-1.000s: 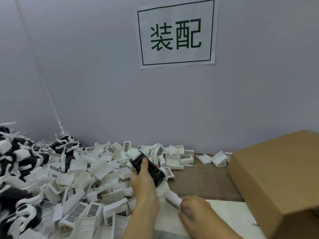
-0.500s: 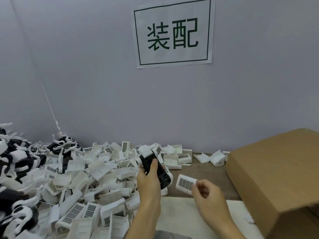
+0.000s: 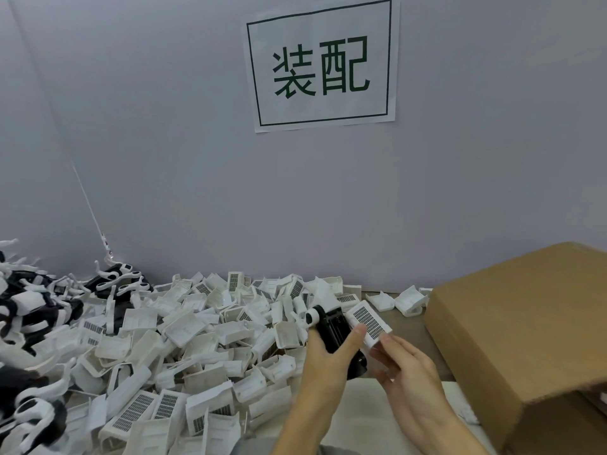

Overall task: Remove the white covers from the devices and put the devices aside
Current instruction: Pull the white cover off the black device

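My left hand [image 3: 331,366] grips a black device [image 3: 335,326] with a white round end, held above the table near the middle. My right hand [image 3: 404,366] pinches a white cover [image 3: 369,320] with a dark grille, close against the device's right side. I cannot tell whether the cover still touches the device. A big pile of loose white covers [image 3: 184,339] lies to the left. Black-and-white devices [image 3: 29,310] are heaped at the far left.
A brown cardboard box [image 3: 525,330] stands at the right, close to my right hand. A few white covers [image 3: 407,298] lie by the wall behind it. A white sheet [image 3: 364,418] lies on the table under my forearms. The grey wall carries a printed sign [image 3: 323,65].
My right hand went from the white sheet up to the device and now pinches a grille cover beside it. My left hand turned the device and shifted it a little to the right.
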A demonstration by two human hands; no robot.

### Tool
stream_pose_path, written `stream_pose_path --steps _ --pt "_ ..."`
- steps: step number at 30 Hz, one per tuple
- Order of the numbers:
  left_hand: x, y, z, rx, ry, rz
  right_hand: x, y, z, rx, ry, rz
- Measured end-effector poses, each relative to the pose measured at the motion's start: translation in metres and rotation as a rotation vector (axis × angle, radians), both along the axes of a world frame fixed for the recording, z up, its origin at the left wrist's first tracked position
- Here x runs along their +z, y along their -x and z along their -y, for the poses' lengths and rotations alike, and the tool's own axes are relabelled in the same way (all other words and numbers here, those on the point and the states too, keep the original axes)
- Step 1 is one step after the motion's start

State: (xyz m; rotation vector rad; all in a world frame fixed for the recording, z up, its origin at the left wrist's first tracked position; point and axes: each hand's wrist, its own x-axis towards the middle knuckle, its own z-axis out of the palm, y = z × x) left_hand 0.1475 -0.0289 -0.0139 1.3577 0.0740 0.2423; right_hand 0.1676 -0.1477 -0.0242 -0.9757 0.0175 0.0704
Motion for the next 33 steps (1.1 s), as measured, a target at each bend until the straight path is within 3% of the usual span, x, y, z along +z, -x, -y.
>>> stream_pose_path --steps 4,8,14,16,20,22,26,33 --pt "-0.003 -0.002 -0.003 0.048 0.005 -0.025 -0.001 0.000 0.001 0.076 -0.056 0.022" --pt "-0.007 -0.003 -0.002 0.014 0.039 -0.026 -0.003 0.004 -0.006 0.162 0.113 0.061" --pt "-0.007 -0.002 -0.002 0.029 0.028 -0.056 -0.008 0.004 -0.005 -0.129 0.448 0.127" --pt "-0.007 -0.001 -0.003 0.028 0.015 -0.053 -0.009 0.005 -0.005 -0.202 0.572 0.236" --pt "-0.007 0.000 -0.002 -0.016 -0.013 -0.043 -0.010 0.012 -0.011 -0.089 0.849 0.557" --pt "-0.008 0.001 -0.001 -0.033 -0.024 -0.046 -0.012 0.012 -0.012 -0.098 0.920 0.627" --pt "-0.005 0.003 0.002 -0.099 0.010 -0.056 -0.008 0.011 -0.011 -0.230 0.926 0.616" --pt "-0.003 0.007 0.001 -0.116 0.082 -0.053 -0.008 0.007 -0.003 -0.430 0.686 0.424"
